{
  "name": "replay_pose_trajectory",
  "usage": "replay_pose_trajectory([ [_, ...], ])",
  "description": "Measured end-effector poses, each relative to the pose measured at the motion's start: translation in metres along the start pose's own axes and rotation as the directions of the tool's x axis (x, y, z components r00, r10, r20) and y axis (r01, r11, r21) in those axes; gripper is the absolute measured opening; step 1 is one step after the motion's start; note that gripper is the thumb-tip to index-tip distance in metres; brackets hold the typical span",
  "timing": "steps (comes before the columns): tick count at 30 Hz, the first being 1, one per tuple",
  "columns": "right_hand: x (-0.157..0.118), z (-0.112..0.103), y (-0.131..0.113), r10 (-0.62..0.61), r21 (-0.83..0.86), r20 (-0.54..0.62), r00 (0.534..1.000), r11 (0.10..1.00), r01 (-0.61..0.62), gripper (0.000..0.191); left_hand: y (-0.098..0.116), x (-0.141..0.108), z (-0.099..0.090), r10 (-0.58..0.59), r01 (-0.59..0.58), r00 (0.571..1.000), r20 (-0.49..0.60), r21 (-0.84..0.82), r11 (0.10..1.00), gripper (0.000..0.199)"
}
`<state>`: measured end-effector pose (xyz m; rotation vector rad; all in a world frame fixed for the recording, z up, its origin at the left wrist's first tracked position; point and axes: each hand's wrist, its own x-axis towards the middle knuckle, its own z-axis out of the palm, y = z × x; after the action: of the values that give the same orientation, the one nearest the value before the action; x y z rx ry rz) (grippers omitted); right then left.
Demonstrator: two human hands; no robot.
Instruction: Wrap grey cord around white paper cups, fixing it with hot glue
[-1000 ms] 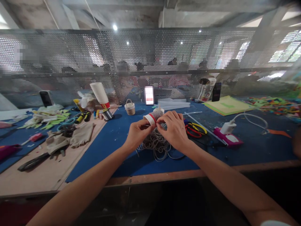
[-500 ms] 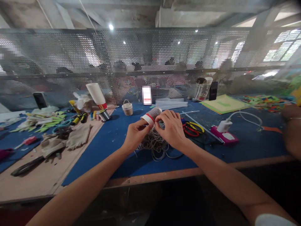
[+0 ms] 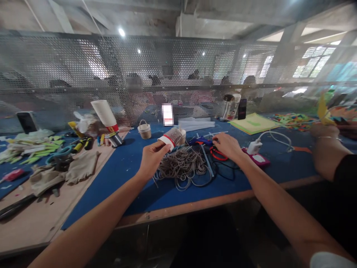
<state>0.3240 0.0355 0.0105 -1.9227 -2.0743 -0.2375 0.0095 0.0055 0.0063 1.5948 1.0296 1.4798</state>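
Tilted above the table, a paper cup [image 3: 173, 136] with a white and red rim is partly wound with grey cord. My left hand [image 3: 152, 158] grips it by the rim end, thumb in front. Below the cup lies a loose heap of grey cord [image 3: 182, 165]. My right hand [image 3: 228, 145] is to the right of the heap, its fingers curled at the back end of a blue glue gun [image 3: 200, 141] lying on the table; the palm side is hidden. Red-handled pliers or scissors [image 3: 218, 154] lie just under this hand, partly covered.
A small basket-like cup [image 3: 144, 130] stands behind the left hand. Leaning cups [image 3: 103, 113], gloves [image 3: 82, 167] and cutters are at left. A magenta box with a white charger [image 3: 254, 147], paper sheets [image 3: 253, 123] and another person's arm [image 3: 326, 152] are at right.
My right hand has left the cup and moved right to the glue gun. The left hand still holds the cup. The view has turned slightly right, and the cord heap is more exposed.
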Motion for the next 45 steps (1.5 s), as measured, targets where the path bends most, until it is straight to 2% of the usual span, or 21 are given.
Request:
replay_pose_trajectory([
  [3, 0.010, 0.006, 0.002, -0.037, 0.005, 0.081, 0.996, 0.999, 0.036, 0.031, -0.001, 0.000, -0.001, -0.009, 0.009, 1.000, -0.010, -0.011, 1.000, 0.030],
  [8, 0.021, 0.006, 0.000, -0.049, 0.011, 0.137, 0.989, 0.999, 0.048, 0.046, -0.004, 0.001, -0.003, -0.032, 0.032, 0.999, 0.008, -0.025, 0.999, 0.031],
  [14, 0.024, 0.014, -0.009, -0.066, 0.004, 0.116, 0.991, 0.998, 0.066, 0.044, -0.002, 0.000, -0.001, -0.039, 0.040, 0.999, 0.010, -0.069, 0.997, 0.030],
  [17, 0.020, 0.013, -0.004, -0.053, 0.008, 0.077, 0.996, 0.999, 0.053, 0.042, -0.002, 0.001, 0.000, -0.061, 0.061, 0.998, 0.008, -0.111, 0.992, 0.029],
  [24, 0.017, 0.004, 0.022, 0.092, 0.051, 0.001, 0.996, 0.994, -0.092, 0.044, -0.002, 0.001, 0.002, -0.111, 0.112, 0.994, 0.019, -0.218, 0.969, 0.031],
  [30, 0.022, 0.016, 0.027, 0.221, -0.001, -0.022, 0.975, 0.975, -0.221, 0.047, 0.002, -0.001, 0.003, -0.118, 0.127, 0.992, 0.051, -0.238, 0.963, 0.030],
  [36, 0.024, 0.027, 0.029, 0.256, -0.030, -0.002, 0.967, 0.966, -0.256, 0.044, 0.007, -0.002, 0.004, -0.144, 0.157, 0.987, 0.066, -0.258, 0.953, 0.027],
  [38, 0.023, 0.026, 0.027, 0.252, -0.030, -0.026, 0.967, 0.967, -0.252, 0.042, 0.007, -0.002, 0.004, -0.145, 0.157, 0.987, 0.064, -0.272, 0.949, 0.026],
  [41, 0.018, 0.017, 0.010, 0.170, 0.054, -0.217, 0.961, 0.985, -0.162, 0.035, 0.004, -0.002, 0.004, -0.118, 0.133, 0.990, 0.072, -0.269, 0.954, 0.028],
  [43, 0.011, 0.005, -0.013, 0.042, 0.189, -0.357, 0.933, 0.982, 0.028, 0.023, 0.002, -0.002, 0.004, -0.109, 0.123, 0.991, 0.071, -0.242, 0.962, 0.029],
  [45, 0.003, -0.009, -0.044, -0.104, 0.319, -0.433, 0.895, 0.911, 0.260, 0.018, 0.001, -0.002, 0.004, -0.104, 0.115, 0.993, 0.062, -0.205, 0.972, 0.030],
])
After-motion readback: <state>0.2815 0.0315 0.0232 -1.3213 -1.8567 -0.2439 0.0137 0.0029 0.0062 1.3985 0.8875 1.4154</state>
